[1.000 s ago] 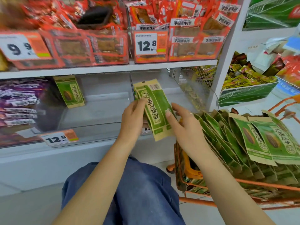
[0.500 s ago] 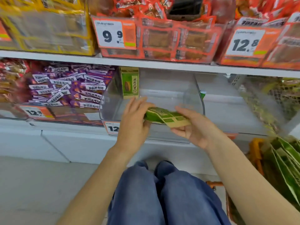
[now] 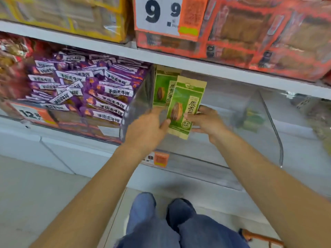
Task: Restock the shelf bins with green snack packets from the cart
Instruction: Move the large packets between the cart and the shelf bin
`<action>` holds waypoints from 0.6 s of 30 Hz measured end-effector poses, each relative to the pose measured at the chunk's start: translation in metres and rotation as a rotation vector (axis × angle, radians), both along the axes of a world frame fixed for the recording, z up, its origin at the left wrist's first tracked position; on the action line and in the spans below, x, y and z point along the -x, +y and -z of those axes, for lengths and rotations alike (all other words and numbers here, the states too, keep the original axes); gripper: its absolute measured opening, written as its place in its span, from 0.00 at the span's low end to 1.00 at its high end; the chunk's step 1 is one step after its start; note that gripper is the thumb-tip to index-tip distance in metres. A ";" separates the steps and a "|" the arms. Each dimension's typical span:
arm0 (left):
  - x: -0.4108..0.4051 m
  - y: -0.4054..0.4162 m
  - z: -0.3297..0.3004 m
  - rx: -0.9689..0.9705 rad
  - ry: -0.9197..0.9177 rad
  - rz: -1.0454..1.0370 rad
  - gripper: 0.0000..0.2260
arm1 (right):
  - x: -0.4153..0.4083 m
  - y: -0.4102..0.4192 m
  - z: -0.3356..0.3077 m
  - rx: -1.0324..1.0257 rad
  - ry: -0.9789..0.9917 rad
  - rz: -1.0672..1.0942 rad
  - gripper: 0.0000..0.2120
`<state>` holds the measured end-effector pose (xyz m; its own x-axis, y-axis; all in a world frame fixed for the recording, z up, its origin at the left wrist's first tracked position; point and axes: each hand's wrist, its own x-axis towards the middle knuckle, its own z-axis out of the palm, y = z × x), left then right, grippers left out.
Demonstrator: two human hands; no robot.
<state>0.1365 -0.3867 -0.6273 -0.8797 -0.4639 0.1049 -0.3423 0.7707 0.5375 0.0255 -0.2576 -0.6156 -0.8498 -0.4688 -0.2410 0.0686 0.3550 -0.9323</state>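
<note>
**Packet going upright into the clear bin**

Inside the clear bin (image 3: 268,111), near its left wall, both hands stand a green packet (image 3: 184,106) upright. The left hand (image 3: 148,126) pinches the packet's lower left edge with its thumb, its fingers reaching past toward a second packet (image 3: 162,90) that already leans against that wall. The right hand (image 3: 206,120) grips the packet's lower right edge, fingers curled behind it. The held packet overlaps the second one, just in front of it and to its right.

The likely trouble: the bin is almost bare to the right of the two packets, so nothing props them from that side. Let go too soon and the held packet could tip rightward or slide flat on the smooth plastic floor, and it may drag the leaning one down with it. It should rest firmly against the one behind before either hand leaves.

Left of the bin, a neighbouring bin is heaped with purple packets (image 3: 93,86). Above the bin runs a white shelf edge (image 3: 232,68) carrying orange trays (image 3: 259,33) and a price tag (image 3: 161,13). Below the bin is pale floor, blue trousers, and, at the lower right, an orange piece of the cart (image 3: 259,238).
</note>
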 end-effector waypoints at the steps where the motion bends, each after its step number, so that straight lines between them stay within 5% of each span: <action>1: -0.004 -0.001 0.005 0.043 -0.015 -0.046 0.17 | 0.010 -0.009 0.008 -0.010 0.023 0.022 0.14; 11: -0.002 0.003 0.013 0.099 -0.082 -0.098 0.13 | 0.061 -0.077 0.049 -0.190 0.457 0.187 0.08; 18: -0.001 0.004 0.016 0.137 -0.057 -0.098 0.12 | 0.062 -0.100 0.055 -0.161 0.413 0.243 0.16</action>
<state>0.1375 -0.3828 -0.6434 -0.8374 -0.5323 0.1244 -0.4460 0.7970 0.4073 -0.0361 -0.3576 -0.6705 -0.9694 -0.2302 0.0847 -0.1955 0.5165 -0.8337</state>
